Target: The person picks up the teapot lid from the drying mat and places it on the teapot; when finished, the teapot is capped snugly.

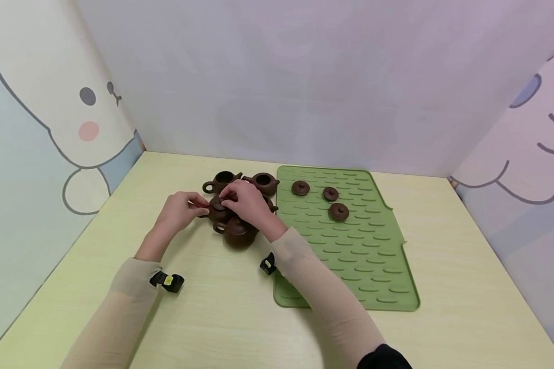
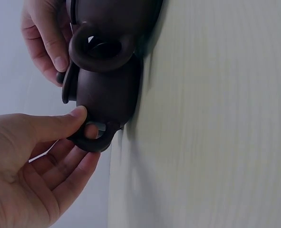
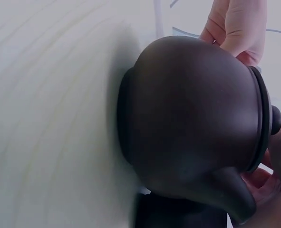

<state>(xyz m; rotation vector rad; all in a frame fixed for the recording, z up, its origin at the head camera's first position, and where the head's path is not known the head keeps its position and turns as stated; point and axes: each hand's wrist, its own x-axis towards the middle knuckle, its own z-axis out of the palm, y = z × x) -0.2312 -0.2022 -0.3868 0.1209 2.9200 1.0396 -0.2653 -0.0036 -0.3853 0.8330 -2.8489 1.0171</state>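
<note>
My left hand [image 1: 177,211] pinches the handle of a small dark brown teapot [image 2: 109,95], thumb on top and fingers beneath. At that teapot's mouth sits a lid [image 2: 70,86], and the fingertips of my right hand [image 1: 248,202] pinch its knob from above. Just in front stands a rounder teapot [image 1: 239,234] with its lid on, which fills much of the right wrist view. Behind my hands are two teapots with uncovered mouths, one at the back left [image 1: 224,178] and one at the back right [image 1: 264,182]. Another teapot is mostly hidden by my right hand.
A green ribbed mat [image 1: 360,246] lies right of the teapots. On it rest three loose lids: one at the left [image 1: 300,187], a small one [image 1: 331,193] and a larger one [image 1: 339,211]. The pale wooden table [image 1: 221,318] meets a wall behind.
</note>
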